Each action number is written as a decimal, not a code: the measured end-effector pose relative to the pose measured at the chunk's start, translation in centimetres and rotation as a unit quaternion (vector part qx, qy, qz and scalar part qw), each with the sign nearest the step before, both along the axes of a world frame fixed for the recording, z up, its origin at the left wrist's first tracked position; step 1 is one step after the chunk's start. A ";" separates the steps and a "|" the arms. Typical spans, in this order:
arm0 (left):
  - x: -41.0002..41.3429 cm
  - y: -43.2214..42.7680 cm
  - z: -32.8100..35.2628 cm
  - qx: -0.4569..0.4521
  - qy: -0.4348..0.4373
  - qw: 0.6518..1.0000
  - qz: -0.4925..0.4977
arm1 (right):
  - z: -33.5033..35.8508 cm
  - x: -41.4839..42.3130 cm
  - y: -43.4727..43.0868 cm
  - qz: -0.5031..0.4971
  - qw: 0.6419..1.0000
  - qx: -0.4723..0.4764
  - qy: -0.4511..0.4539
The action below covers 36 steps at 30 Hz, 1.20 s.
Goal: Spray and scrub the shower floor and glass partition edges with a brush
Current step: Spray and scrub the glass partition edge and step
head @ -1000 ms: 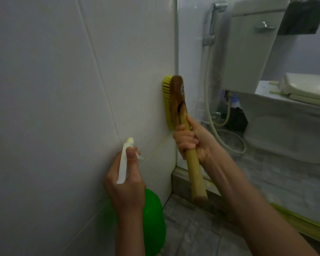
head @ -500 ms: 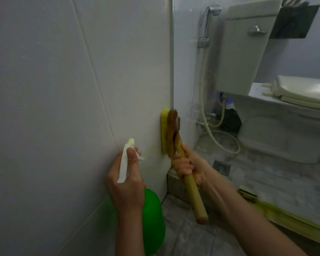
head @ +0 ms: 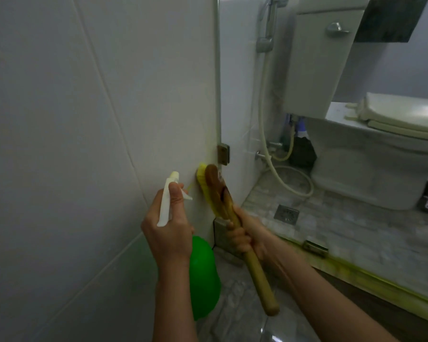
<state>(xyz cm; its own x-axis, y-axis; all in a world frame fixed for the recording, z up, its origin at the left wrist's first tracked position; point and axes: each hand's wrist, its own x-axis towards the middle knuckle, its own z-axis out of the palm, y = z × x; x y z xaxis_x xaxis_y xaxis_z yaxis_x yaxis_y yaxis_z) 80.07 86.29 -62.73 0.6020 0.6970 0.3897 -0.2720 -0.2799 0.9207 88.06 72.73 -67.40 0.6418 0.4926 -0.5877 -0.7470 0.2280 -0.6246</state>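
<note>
the brush (head: 214, 186) is gripped by its wooden handle in the right hand (head: 242, 239), with its yellow bristles pressed against the white tiled wall (head: 84, 119), at 7 o'clock from the metal hinge (head: 223, 154) on the glass partition (head: 240, 82). the green spray bottle (head: 204, 277) is grasped by the left hand (head: 168, 233), at 8 o'clock from the brush head.

No legible text or labels
</note>
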 end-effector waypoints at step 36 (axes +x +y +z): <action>0.7 -0.8 -2.5 -0.054 0.072 0.991 -0.103 | -8.8 0.8 -3.8 0.087 0.640 -0.664 -0.378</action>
<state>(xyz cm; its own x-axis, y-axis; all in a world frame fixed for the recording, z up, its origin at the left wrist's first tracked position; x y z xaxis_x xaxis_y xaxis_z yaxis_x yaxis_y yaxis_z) 80.79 85.47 -65.23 0.7798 0.5863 0.2192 -0.1775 -0.1287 0.9757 88.86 68.93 -76.16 0.9931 -0.0154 -0.1165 -0.0588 -0.9233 -0.3795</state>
